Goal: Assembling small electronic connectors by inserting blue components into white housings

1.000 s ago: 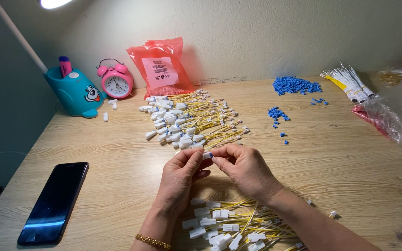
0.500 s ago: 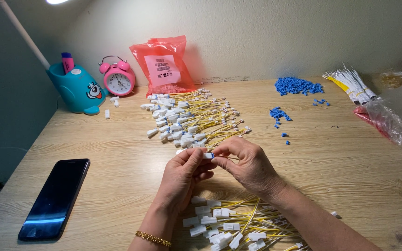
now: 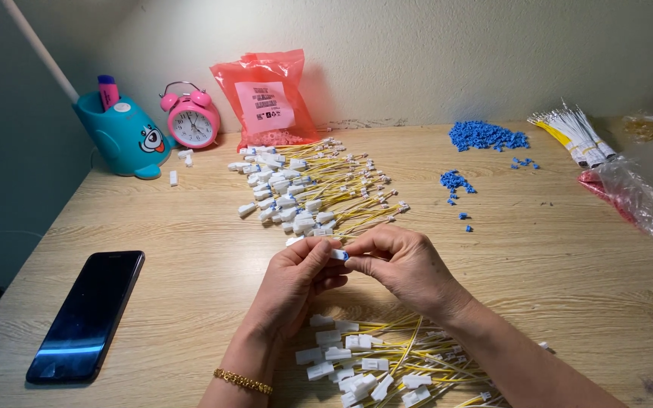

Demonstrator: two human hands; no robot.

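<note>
On the wooden table (image 3: pixel 190 249), a fanned heap of yellow wire leads with white connectors (image 3: pixel 315 193) lies beyond the hands and a second bundle (image 3: pixel 387 363) just below them. The left hand (image 3: pixel 296 279) and right hand (image 3: pixel 406 264) meet above the table, fingertips pinched shut on one white connector with a small blue plug (image 3: pixel 339 255). That piece looks featherlight, rigid and easily dropped, so it is best gripped by the connector's flat sides, not the limp wire.
</note>
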